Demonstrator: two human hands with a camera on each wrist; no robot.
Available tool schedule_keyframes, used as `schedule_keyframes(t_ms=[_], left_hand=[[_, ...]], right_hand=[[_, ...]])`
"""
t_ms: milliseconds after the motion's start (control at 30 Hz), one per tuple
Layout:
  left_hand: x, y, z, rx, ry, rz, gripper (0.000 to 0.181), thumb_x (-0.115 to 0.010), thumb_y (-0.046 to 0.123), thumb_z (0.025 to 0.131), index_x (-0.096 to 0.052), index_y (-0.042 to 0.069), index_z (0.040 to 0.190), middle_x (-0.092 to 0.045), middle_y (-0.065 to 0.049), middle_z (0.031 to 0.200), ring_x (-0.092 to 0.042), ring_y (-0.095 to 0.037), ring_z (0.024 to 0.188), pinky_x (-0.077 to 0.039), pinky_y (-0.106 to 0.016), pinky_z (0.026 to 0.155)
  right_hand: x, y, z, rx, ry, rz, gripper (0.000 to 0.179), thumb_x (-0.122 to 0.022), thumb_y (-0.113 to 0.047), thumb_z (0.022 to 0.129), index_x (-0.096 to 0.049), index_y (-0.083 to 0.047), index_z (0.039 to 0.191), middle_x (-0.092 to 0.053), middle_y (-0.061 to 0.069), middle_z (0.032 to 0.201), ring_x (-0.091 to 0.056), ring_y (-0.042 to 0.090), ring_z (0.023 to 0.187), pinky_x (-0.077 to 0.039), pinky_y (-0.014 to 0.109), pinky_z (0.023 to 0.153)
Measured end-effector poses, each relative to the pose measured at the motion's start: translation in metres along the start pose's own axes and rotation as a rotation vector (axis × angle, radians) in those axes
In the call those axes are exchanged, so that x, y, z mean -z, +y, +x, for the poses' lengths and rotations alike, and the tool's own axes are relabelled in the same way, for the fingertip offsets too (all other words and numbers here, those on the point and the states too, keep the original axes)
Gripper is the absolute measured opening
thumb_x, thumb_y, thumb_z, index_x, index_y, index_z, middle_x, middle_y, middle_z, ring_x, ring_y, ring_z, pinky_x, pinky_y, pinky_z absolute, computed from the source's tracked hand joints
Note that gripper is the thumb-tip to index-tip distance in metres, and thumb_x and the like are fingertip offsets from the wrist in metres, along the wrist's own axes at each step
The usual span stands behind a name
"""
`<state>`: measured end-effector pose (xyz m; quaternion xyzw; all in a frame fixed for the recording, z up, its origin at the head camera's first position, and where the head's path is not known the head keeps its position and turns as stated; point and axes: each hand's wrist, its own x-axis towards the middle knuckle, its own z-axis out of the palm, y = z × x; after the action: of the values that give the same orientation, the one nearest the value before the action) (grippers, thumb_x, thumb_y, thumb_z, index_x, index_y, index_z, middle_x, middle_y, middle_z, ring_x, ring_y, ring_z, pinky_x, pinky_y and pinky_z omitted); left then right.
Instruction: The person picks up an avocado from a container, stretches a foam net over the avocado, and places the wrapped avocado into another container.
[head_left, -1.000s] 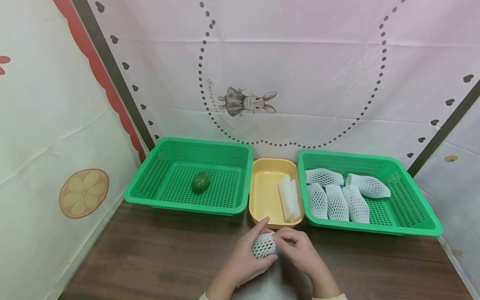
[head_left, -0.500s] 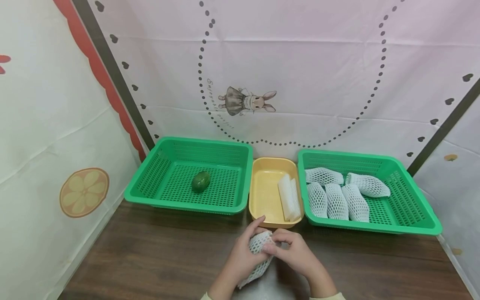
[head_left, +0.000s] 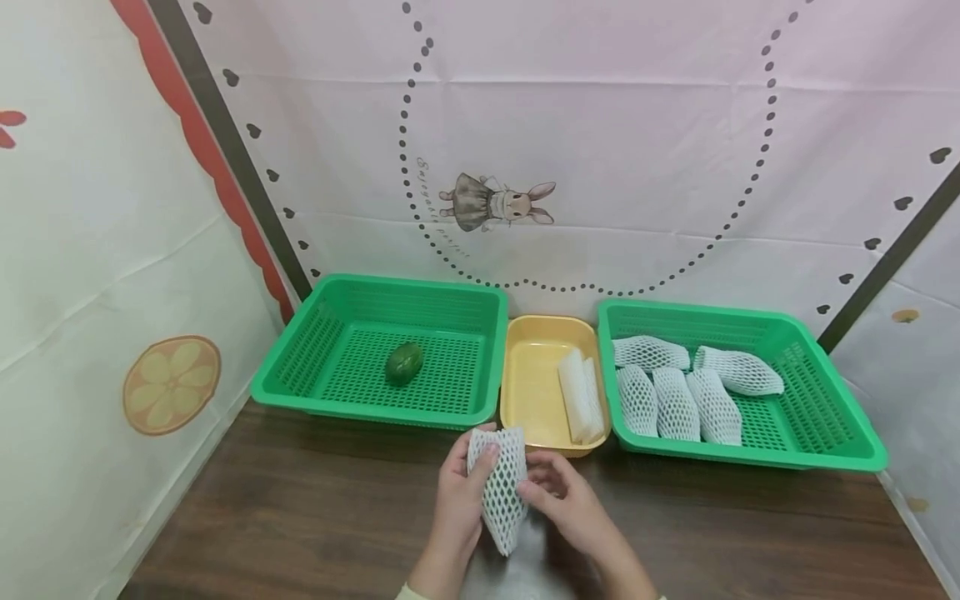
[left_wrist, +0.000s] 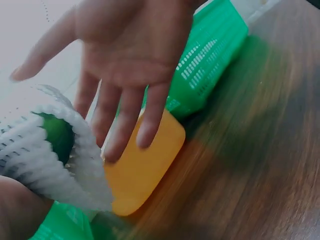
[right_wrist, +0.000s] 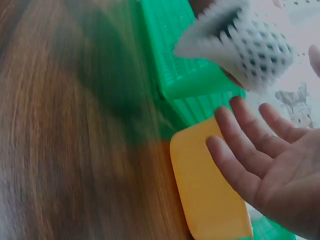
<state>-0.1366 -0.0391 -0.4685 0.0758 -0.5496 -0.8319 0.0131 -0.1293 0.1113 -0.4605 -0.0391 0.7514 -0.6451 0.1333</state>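
My left hand (head_left: 457,492) grips a white foam net sleeve (head_left: 504,492), thumb across its near side, above the front of the table. Inside the sleeve a green fruit (left_wrist: 58,137) shows through the open end in the left wrist view; the net covers the rest of it. My right hand (head_left: 567,504) is just right of the sleeve, fingers loosely bent. In the right wrist view its fingers are spread and apart from the net, holding nothing.
At the back left, a green basket (head_left: 375,412) holds one dark green oval fruit (head_left: 404,363). A yellow tray (head_left: 531,408) with white foam sleeves (head_left: 576,400) stands in the middle. The right green basket (head_left: 780,460) holds several net-wrapped pieces (head_left: 675,404).
My left hand has turned the sleeve more upright and shifted it slightly left. My right hand, earlier pinching the sleeve's end, has let go and drawn back a little.
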Motion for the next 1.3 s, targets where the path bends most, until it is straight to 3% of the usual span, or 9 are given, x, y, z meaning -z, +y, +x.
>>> schedule_keyframes(t_ms=[133,233,367,433,500,667,967,1133,1300], left_hand=[[-0.007,0.001,-0.004,-0.017,-0.039,0.035,0.043,-0.060,0.016,0.091,-0.047,0.001,0.129,-0.057,-0.014,0.116,-0.055,-0.018,0.100,-0.046,-0.028,0.084],[-0.010,0.003,-0.004,-0.092,-0.125,0.118,0.043,-0.055,0.018,0.094,-0.043,0.006,0.134,-0.051,-0.012,0.128,-0.051,-0.018,0.110,-0.043,-0.028,0.090],[0.001,0.009,0.006,-0.450,-0.202,0.460,0.040,-0.053,0.012,0.095,-0.045,0.008,0.134,-0.045,-0.010,0.136,-0.040,-0.022,0.124,-0.036,-0.040,0.099],[0.012,0.012,0.017,-0.655,-0.113,0.731,0.039,-0.057,0.010,0.091,-0.050,0.009,0.129,-0.046,-0.011,0.134,-0.037,-0.026,0.126,-0.031,-0.049,0.101],[0.026,0.013,0.026,-0.754,0.010,0.982,0.040,-0.063,0.011,0.087,-0.055,0.010,0.126,-0.046,-0.012,0.132,-0.033,-0.030,0.128,-0.023,-0.055,0.102],[0.048,0.009,0.035,-0.673,0.045,1.301,0.046,-0.067,0.018,0.084,-0.055,0.011,0.128,-0.043,-0.016,0.136,-0.023,-0.036,0.133,-0.009,-0.061,0.105],[0.053,0.008,0.035,-0.657,0.014,1.378,0.049,-0.070,0.018,0.081,-0.056,0.017,0.128,-0.039,-0.016,0.140,-0.021,-0.036,0.135,-0.010,-0.059,0.105],[0.054,0.009,0.033,-0.648,0.001,1.437,0.056,-0.073,0.018,0.078,-0.054,0.017,0.130,-0.033,-0.018,0.144,-0.017,-0.036,0.136,-0.010,-0.058,0.106],[0.054,0.009,0.032,-0.586,-0.038,1.481,0.062,-0.073,0.021,0.078,-0.049,0.019,0.135,-0.024,-0.015,0.149,-0.009,-0.033,0.139,-0.006,-0.056,0.108]], right_hand=[[0.001,-0.003,0.000,-0.018,-0.028,0.047,0.058,-0.069,-0.024,0.084,-0.044,-0.001,0.130,-0.058,0.015,0.116,-0.055,0.022,0.096,-0.047,0.033,0.078],[0.005,-0.008,-0.001,0.021,0.047,0.067,0.056,-0.070,-0.016,0.082,-0.045,0.001,0.128,-0.058,0.017,0.114,-0.056,0.024,0.096,-0.047,0.033,0.080],[0.024,-0.019,-0.001,0.117,0.188,0.076,0.050,-0.066,-0.001,0.081,-0.045,0.004,0.126,-0.057,0.021,0.111,-0.056,0.025,0.096,-0.048,0.031,0.079],[0.039,-0.026,-0.001,0.143,0.249,0.063,0.051,-0.064,0.002,0.082,-0.043,0.005,0.128,-0.055,0.024,0.114,-0.055,0.024,0.097,-0.048,0.028,0.079],[0.057,-0.032,0.000,0.143,0.296,0.022,0.050,-0.062,-0.001,0.085,-0.040,0.005,0.129,-0.052,0.024,0.117,-0.054,0.019,0.098,-0.047,0.024,0.079],[0.094,-0.039,-0.003,0.119,0.360,-0.086,0.050,-0.060,-0.010,0.089,-0.037,0.002,0.132,-0.050,0.019,0.117,-0.051,0.005,0.095,-0.045,0.017,0.077],[0.158,-0.049,0.000,0.083,0.439,-0.223,0.063,-0.057,-0.027,0.093,-0.025,-0.002,0.140,-0.045,0.013,0.118,-0.048,-0.003,0.091,-0.045,0.015,0.070],[0.195,-0.050,0.005,-0.008,0.519,-0.311,0.076,-0.057,-0.039,0.090,-0.017,-0.002,0.143,-0.040,0.022,0.130,-0.047,0.019,0.109,-0.048,0.028,0.079],[0.259,-0.007,0.026,-0.051,0.586,-0.404,0.090,-0.057,-0.058,0.082,-0.016,-0.010,0.146,-0.036,0.024,0.136,-0.040,0.038,0.118,-0.051,0.033,0.070]])
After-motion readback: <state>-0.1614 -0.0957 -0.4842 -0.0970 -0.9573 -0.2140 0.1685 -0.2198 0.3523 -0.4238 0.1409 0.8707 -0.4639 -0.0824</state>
